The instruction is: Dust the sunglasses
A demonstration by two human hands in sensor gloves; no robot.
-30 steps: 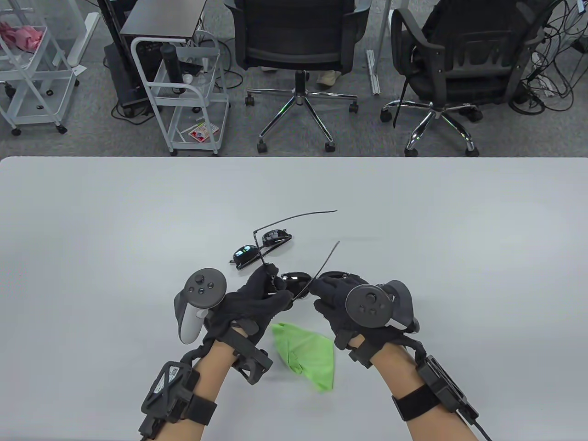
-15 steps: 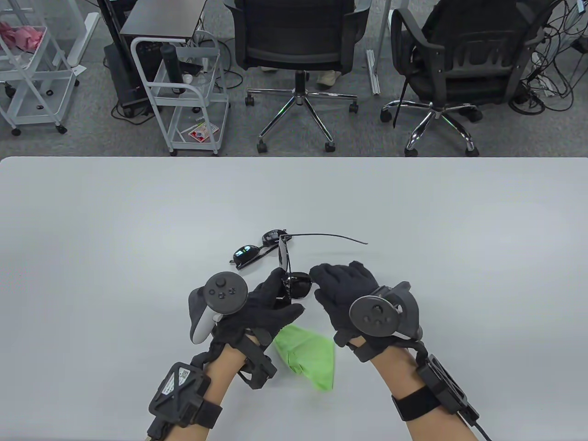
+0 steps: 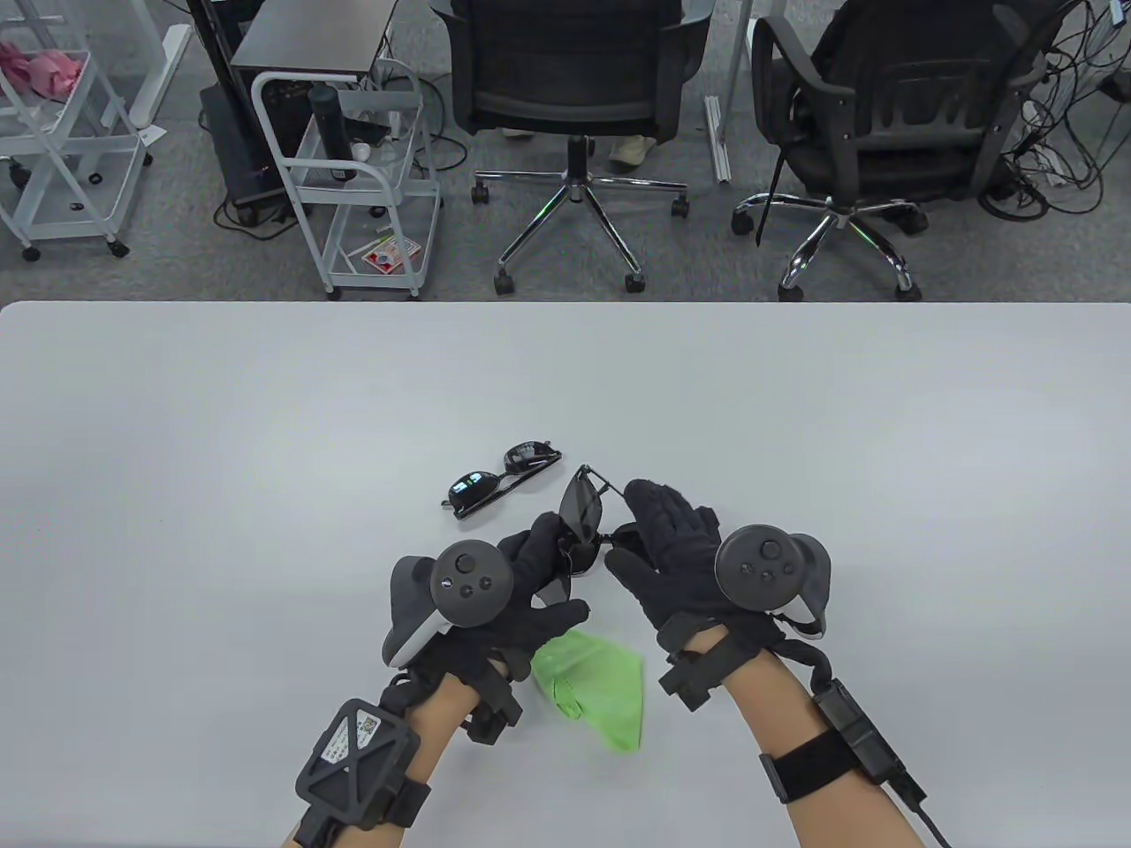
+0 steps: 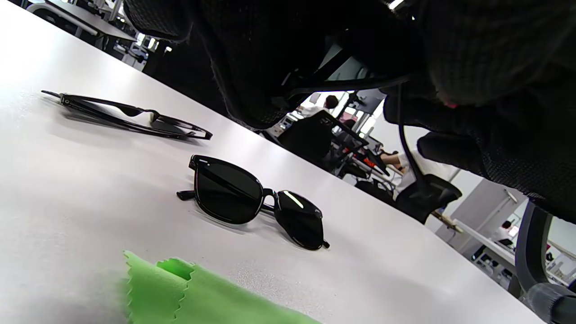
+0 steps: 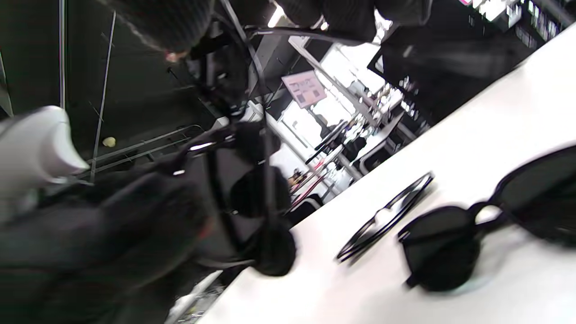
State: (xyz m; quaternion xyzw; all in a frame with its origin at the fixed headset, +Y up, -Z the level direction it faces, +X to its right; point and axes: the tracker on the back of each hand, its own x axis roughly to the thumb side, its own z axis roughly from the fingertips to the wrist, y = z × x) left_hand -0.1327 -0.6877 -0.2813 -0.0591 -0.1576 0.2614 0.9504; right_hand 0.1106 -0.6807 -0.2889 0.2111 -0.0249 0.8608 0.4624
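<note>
1. Both hands hold one pair of thin-framed sunglasses (image 3: 583,521) above the table (image 3: 265,424), in front of the person. The left hand (image 3: 530,583) pinches the near end of the frame; the right hand (image 3: 667,548) curls its fingers (image 3: 649,503) round the far end and the folded temple.
2. The frame's long axis runs from the left fingertips away and slightly right toward the right fingertips.
3. The green cleaning cloth (image 3: 596,685) lies flat on the table, directly below and nearer the person than the held pair, between the two wrists. Neither hand touches it.
4. Judgement: the cloth lies nearer the left hand, but either could reach it once it lets go of the frame.
5. A second, thick-framed pair (image 4: 256,202) and a further folded pair (image 3: 499,481) rest on the table beyond.
</note>
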